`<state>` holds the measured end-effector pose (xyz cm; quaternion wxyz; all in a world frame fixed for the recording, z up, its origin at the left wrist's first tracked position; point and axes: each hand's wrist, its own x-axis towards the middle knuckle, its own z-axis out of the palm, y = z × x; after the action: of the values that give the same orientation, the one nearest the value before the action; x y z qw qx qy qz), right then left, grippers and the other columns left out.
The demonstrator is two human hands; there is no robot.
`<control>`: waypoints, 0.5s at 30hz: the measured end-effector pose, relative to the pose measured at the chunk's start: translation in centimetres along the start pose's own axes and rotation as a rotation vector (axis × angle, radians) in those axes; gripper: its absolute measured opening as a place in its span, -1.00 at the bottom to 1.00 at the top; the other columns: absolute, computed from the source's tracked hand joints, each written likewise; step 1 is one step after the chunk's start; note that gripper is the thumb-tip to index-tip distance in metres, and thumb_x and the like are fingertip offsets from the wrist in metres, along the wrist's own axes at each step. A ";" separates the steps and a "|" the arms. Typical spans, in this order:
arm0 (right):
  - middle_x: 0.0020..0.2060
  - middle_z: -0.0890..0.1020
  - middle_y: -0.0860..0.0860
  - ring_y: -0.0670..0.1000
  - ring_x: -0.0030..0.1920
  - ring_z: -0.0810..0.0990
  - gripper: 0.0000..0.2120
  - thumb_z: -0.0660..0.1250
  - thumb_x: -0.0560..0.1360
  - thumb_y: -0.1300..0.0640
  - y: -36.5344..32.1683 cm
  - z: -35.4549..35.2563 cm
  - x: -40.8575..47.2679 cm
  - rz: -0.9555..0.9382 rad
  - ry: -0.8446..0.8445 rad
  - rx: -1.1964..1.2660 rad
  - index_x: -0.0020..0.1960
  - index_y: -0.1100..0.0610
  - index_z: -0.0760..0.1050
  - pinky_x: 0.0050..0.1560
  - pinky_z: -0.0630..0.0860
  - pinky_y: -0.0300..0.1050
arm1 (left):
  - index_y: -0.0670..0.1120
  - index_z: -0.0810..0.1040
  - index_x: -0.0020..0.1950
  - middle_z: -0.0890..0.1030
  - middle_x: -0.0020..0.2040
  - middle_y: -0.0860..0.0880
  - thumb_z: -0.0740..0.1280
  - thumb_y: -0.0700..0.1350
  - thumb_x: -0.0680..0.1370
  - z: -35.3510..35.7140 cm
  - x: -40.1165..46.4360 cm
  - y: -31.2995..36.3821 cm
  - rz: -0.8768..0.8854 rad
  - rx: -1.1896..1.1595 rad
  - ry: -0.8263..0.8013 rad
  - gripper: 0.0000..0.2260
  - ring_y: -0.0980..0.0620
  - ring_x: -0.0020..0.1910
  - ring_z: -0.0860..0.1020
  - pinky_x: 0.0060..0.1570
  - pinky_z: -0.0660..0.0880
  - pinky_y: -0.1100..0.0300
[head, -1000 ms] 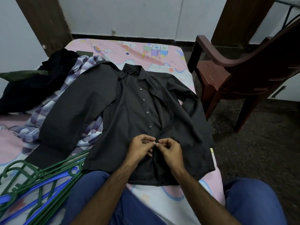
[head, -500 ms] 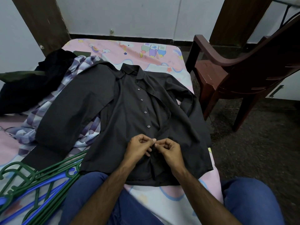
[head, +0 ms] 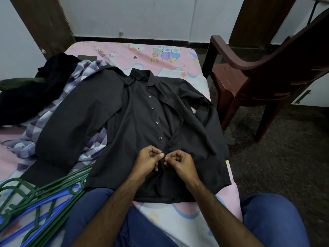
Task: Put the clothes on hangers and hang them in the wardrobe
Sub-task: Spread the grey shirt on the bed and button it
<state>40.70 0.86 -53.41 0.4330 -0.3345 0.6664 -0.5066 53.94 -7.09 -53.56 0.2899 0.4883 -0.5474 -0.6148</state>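
A dark grey button-up shirt [head: 135,118] lies flat, front up, on the pink bed [head: 138,54], collar pointing away from me. My left hand [head: 148,160] and my right hand [head: 180,164] meet at the lower part of its button placket, each pinching one edge of the fabric between thumb and fingers. Several white buttons run up the placket above my hands, and the upper front lies apart. A pile of green and blue plastic hangers [head: 35,198] rests at the near left, partly under the shirt's hem and cuff.
A lilac checked shirt [head: 85,70] and a black garment [head: 37,90] are heaped at the left of the bed, under the grey sleeve. A brown plastic armchair [head: 267,72] stands on the dark floor to the right. My blue-trousered knees are at the bottom.
The white button seen between my fingertips a second ago is now covered by the fabric edge. Both hands stay at the same spot on the placket.
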 end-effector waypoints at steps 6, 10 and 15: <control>-0.28 0.71 0.16 0.01 -0.23 0.68 -0.86 0.41 0.58 0.18 -0.2 0.0 -0.2 0.012 -0.005 0.004 -0.07 0.27 0.61 -0.04 0.60 -0.05 | -0.15 0.43 -0.08 0.50 -0.33 -0.08 0.34 -0.41 0.55 0.2 -0.2 0.3 0.029 0.011 -0.007 -0.81 0.16 -0.58 0.39 -0.63 0.36 0.26; -0.28 0.71 0.15 0.05 -0.24 0.70 -0.88 0.46 0.54 0.19 -0.6 -0.2 0.1 0.008 -0.033 -0.080 -0.07 0.25 0.59 -0.09 0.63 -0.04 | -0.17 0.45 -0.05 0.48 -0.30 -0.12 0.30 -0.42 0.57 -0.2 -0.1 0.1 0.033 0.070 -0.055 -0.84 0.17 -0.58 0.37 -0.63 0.35 0.26; -0.31 0.67 0.11 0.03 -0.44 0.62 -0.82 0.19 0.55 0.34 -2.2 -1.3 2.1 0.030 0.031 -0.277 -0.07 0.13 0.52 -0.39 0.63 -0.02 | -0.08 0.53 0.00 0.59 -0.27 -0.04 0.34 -0.33 0.53 -1.1 0.0 -0.4 0.099 0.323 0.031 -0.84 0.18 -0.41 0.49 -0.34 0.43 0.26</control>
<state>38.72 -1.06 -51.65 0.3797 -0.3731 0.7416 -0.4082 55.05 -7.44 -53.86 0.2457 0.5103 -0.6580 -0.4962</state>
